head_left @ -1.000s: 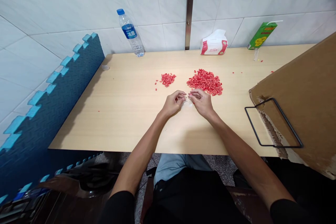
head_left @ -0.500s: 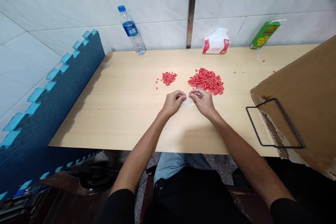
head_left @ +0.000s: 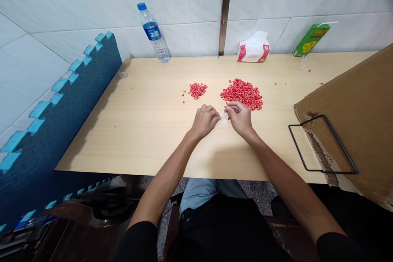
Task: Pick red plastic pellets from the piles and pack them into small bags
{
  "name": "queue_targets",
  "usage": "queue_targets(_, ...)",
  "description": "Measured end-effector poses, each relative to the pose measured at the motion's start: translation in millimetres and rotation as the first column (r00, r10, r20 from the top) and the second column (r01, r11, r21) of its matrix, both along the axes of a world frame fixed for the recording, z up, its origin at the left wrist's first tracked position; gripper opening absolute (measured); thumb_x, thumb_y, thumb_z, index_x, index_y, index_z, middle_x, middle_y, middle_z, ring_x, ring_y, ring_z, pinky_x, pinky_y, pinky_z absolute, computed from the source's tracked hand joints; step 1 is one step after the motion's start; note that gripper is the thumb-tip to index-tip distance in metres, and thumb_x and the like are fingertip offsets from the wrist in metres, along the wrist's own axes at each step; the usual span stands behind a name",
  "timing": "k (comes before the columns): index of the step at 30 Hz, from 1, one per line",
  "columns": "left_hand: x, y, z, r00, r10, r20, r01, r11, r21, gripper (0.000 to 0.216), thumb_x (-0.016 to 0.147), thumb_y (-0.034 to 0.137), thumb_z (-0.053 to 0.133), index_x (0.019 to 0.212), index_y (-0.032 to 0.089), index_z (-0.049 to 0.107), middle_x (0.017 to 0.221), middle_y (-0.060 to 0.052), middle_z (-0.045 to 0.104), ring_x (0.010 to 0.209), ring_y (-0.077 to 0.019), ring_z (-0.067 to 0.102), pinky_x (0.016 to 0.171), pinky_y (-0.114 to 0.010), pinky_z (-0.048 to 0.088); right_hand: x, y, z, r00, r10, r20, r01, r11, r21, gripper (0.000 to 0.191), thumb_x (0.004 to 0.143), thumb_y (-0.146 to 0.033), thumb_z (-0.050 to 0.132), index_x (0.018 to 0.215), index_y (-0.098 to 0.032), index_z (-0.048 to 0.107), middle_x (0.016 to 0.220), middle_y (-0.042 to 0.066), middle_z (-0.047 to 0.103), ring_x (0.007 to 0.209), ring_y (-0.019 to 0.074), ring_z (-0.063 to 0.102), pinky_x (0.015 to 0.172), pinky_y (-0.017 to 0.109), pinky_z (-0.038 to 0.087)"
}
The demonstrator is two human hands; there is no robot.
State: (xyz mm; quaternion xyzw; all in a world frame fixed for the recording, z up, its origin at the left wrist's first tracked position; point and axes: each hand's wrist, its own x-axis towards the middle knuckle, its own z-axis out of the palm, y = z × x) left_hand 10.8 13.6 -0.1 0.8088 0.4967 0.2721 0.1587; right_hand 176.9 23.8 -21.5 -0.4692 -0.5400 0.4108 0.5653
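Both my hands rest close together on the wooden table (head_left: 138,131), just in front of a large pile of small red pieces (head_left: 242,93). My left hand (head_left: 205,120) has its fingers curled, pinching a small clear piece, perhaps a plastic bag (head_left: 223,119), that lies between the hands. My right hand (head_left: 239,116) is also curled, with its fingertips pinched at the edge of the large pile; what they grip is too small to name. A smaller pile of red pieces (head_left: 197,89) lies to the left of the big one.
A water bottle (head_left: 152,33), a tissue pack (head_left: 253,50) and a green drink carton (head_left: 310,38) stand along the tiled back wall. A cardboard sheet (head_left: 356,110) with a black wire frame (head_left: 322,145) leans at the right. Blue foam mat (head_left: 61,102) lines the left side.
Both hands have shifted slightly away from me towards the big red pile. The right fingertips now reach the pile's near edge.
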Motion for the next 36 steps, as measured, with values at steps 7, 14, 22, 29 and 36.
queue_targets(7, -3, 3, 3.1, 0.981, 0.036, 0.19, -0.024, 0.997, -0.067, 0.017, 0.086, 0.03, 0.058, 0.079, 0.02, 0.069, 0.084, -0.004, 0.067, 0.086, -0.0207, 0.053, 0.082, -0.035, 0.038, 0, -1, 0.5, 0.999, 0.023, -0.037, -0.024, 1.0, -0.011, 0.029, 0.079, -0.043, 0.066, 0.096, -0.02, 0.059, 0.086, 0.004, 0.07, 0.081, 0.0183, 0.07, 0.082, 0.037, 0.056)
queue_targets(14, -4, 4, 0.4, 0.934, 0.067, 0.351, -0.024, 0.992, -0.125, 0.02, 0.086, 0.032, 0.057, 0.08, 0.02, 0.071, 0.077, -0.003, 0.066, 0.08, -0.0184, 0.055, 0.078, -0.033, 0.043, 0, -1, 3.1, 0.997, 0.05, -0.061, -0.052, 0.998, -0.02, 0.028, 0.076, -0.044, 0.068, 0.089, -0.02, 0.06, 0.082, 0.003, 0.07, 0.078, 0.018, 0.071, 0.079, 0.036, 0.057)
queue_targets(22, 0, 3, 1.4, 0.806, 0.221, 0.548, -0.073, 0.958, -0.279, 0.018, 0.069, 0.034, 0.073, 0.072, 0.017, 0.071, 0.074, -0.002, 0.063, 0.063, -0.0123, 0.051, 0.063, -0.027, 0.043, -1, -2, 5.5, 0.998, 0.055, -0.044, -0.055, 0.998, -0.011, 0.023, 0.076, -0.04, 0.068, 0.086, -0.02, 0.062, 0.078, 0.003, 0.07, 0.077, 0.0187, 0.071, 0.078, 0.035, 0.057)
queue_targets(29, 0, 5, -0.8, 0.746, 0.213, 0.631, -0.03, 0.957, -0.289, 0.024, 0.069, 0.038, 0.073, 0.071, 0.015, 0.068, 0.069, -0.001, 0.06, 0.061, -0.0101, 0.048, 0.059, -0.025, 0.039, 0, -8, 11.8, 0.99, 0.128, 0.059, -0.129, 0.991, 0.015, 0.015, 0.076, -0.033, 0.065, 0.083, -0.019, 0.068, 0.075, 0.002, 0.069, 0.064, 0.0166, 0.066, 0.064, 0.031, 0.055)
queue_targets(36, 0, 5, -1.4, 0.744, 0.189, 0.641, -0.016, 0.964, -0.265, 0.026, 0.07, 0.041, 0.072, 0.072, 0.015, 0.067, 0.07, -0.001, 0.06, 0.062, -0.0106, 0.048, 0.059, -0.025, 0.039, -2, -16, 17.9, 0.968, 0.207, 0.139, -0.207, 0.978, -0.011, 0.019, 0.078, -0.031, 0.062, 0.09, -0.02, 0.07, 0.077, 0.003, 0.07, 0.067, 0.0169, 0.065, 0.063, 0.03, 0.053)
